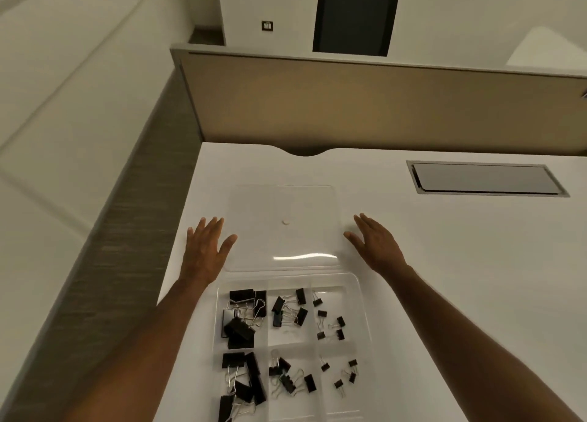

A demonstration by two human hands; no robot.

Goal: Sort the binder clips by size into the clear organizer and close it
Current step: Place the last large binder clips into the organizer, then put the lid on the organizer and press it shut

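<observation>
The clear organizer [360, 297] lies on the white desk near me, with its lid [282, 205] folded flat open on the far side. Black binder clips fill its compartments: large clips [241, 323] in the left column, medium clips [287, 310] in the middle, small clips [330, 323] on the right. My left hand [206, 247] hovers with fingers spread at the lid's left edge. At the lid's right edge, my right hand [374, 243] is spread as well. Neither hand holds anything.
The white desk [460, 262] has a grey cable hatch [486, 178] at the far right and a notch in its back edge. A tan partition [349, 104] stands behind the desk, with a dark chair [355, 15] beyond. The desk's left edge drops off beside a grey panel.
</observation>
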